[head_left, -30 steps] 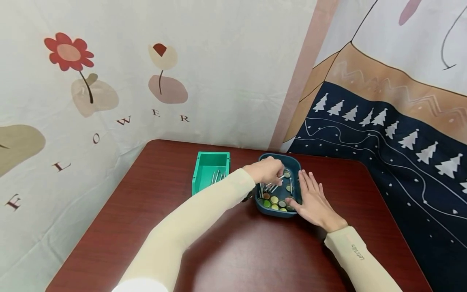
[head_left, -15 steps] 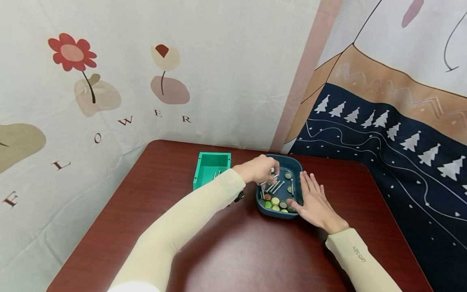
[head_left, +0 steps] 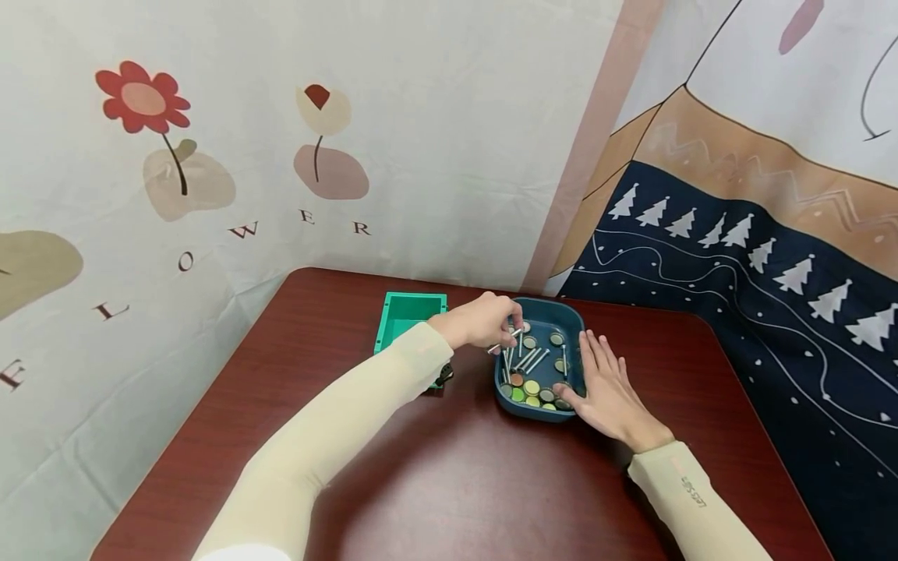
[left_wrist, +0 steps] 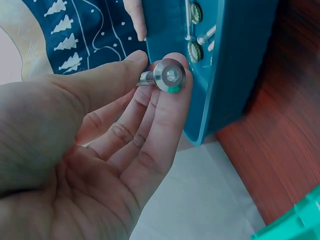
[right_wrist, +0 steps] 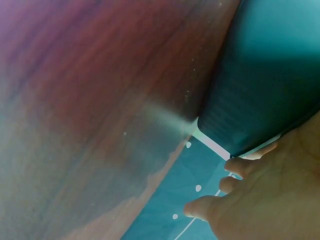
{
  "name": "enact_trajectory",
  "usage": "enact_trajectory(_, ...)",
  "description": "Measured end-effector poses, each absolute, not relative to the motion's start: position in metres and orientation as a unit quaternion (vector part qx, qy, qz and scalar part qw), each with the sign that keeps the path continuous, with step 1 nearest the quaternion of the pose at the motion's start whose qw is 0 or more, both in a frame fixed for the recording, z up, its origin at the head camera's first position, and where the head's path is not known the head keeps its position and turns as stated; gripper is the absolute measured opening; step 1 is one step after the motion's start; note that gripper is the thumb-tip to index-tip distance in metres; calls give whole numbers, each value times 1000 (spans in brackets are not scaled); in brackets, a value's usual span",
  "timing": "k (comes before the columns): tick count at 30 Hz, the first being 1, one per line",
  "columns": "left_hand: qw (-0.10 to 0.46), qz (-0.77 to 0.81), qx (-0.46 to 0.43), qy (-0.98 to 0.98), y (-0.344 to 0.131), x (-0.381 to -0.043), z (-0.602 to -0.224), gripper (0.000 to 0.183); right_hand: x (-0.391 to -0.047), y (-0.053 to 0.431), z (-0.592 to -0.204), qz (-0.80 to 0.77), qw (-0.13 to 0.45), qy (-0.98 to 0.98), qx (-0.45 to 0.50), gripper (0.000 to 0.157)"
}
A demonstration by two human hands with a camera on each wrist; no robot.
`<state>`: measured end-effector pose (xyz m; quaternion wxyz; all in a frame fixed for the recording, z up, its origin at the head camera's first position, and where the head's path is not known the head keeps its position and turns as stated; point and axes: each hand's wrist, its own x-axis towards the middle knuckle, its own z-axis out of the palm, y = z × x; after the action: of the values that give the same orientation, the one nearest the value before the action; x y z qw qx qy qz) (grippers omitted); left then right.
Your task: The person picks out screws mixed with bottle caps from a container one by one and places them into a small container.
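Observation:
My left hand (head_left: pixel 482 321) pinches a silver bolt (left_wrist: pixel 170 75) between thumb and fingertips, over the left rim of a blue tray (head_left: pixel 540 416). The bolt's round head with a hex socket faces the left wrist camera. Inside the tray lie several more bolts (head_left: pixel 537 361) and several bottle caps (head_left: pixel 532 387), some yellow, green or brown. My right hand (head_left: pixel 609 393) rests with straight fingers along the tray's right side, its thumb over the near right corner. From the right wrist view, the fingers (right_wrist: pixel 200 206) show beside the tray's outer wall (right_wrist: pixel 270 85).
A green bin (head_left: pixel 407 309) stands left of the tray, partly hidden by my left forearm. Both sit toward the back of a reddish-brown table (head_left: pixel 449 483). Printed cloths (head_left: pixel 456 140) hang behind and to the right of the table.
My left hand has lifted out of the tray and moved left, with a bolt now showing in its fingers. My right hand keeps its place on the tray's side.

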<state>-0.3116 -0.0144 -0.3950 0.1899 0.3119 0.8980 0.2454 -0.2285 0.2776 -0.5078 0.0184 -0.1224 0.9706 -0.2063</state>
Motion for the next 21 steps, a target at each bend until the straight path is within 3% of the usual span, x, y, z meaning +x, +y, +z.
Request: enact_trajectory(21, 148, 250, 265, 919, -73, -310, -386, 20, -226, 277, -505, -206, 21, 971, -124, 113)
